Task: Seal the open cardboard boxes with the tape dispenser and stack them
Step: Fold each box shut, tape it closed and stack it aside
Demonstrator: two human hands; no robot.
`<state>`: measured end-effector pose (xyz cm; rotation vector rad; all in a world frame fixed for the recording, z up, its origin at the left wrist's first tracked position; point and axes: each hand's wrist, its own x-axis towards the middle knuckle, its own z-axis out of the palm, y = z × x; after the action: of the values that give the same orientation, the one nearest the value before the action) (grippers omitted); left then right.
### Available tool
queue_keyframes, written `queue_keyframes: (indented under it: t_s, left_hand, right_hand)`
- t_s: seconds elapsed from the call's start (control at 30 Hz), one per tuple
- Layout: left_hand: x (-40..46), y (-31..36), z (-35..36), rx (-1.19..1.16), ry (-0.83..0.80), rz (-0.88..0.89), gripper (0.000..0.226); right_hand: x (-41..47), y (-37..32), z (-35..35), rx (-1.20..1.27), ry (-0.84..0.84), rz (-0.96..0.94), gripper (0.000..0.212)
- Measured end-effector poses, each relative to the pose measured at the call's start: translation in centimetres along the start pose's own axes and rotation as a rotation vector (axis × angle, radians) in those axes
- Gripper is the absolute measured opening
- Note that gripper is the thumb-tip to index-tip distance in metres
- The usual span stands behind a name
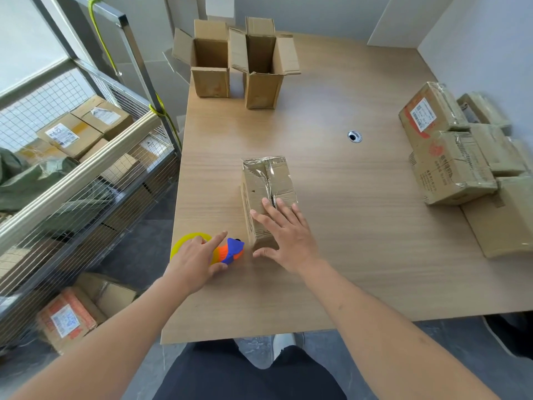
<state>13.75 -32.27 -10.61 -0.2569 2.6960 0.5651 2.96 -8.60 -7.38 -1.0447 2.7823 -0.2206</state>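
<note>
We are pressing the taped box [268, 194], lying mid-table, with our right hand [284, 235], fingers spread flat on its near end. Our left hand [196, 261] is resting on the tape dispenser [227, 251] just left of it, forefinger straight, thumb curling alongside. Two open boxes [236, 62] are standing at the far edge; sealed boxes [458, 157] are piling up at right.
</note>
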Motion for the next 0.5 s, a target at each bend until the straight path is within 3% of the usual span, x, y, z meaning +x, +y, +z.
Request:
queue_keyframes:
  t_s: [0.13, 0.2, 0.33, 0.4, 0.5]
  left_hand:
    - [0.1, 0.8, -1.3, 0.116, 0.003, -0.058, 0.070]
    - [0.0, 1.4, -2.0, 0.131, 0.100, -0.064, 0.059]
    - [0.2, 3.3, -2.8, -0.090, 0.355, 0.228, 0.047]
    - [0.4, 4.8, -3.2, -0.081, 0.422, 0.396, 0.043]
    - [0.7, 7.1, -3.1, -0.021, 0.451, 0.508, 0.051]
  right_hand:
    - [-0.6, 0.8, -1.2, 0.026, -0.027, -0.058, 0.080]
    - [-1.0, 1.4, -1.7, 0.046, -0.034, -0.102, 0.083]
    - [-1.7, 2.2, -2.4, 0.146, -0.029, -0.159, 0.094]
    - [-2.1, 2.5, -2.6, 0.228, -0.015, -0.137, 0.094]
    - [-2.8, 3.2, -3.1, 0.237, 0.107, -0.105, 0.075]
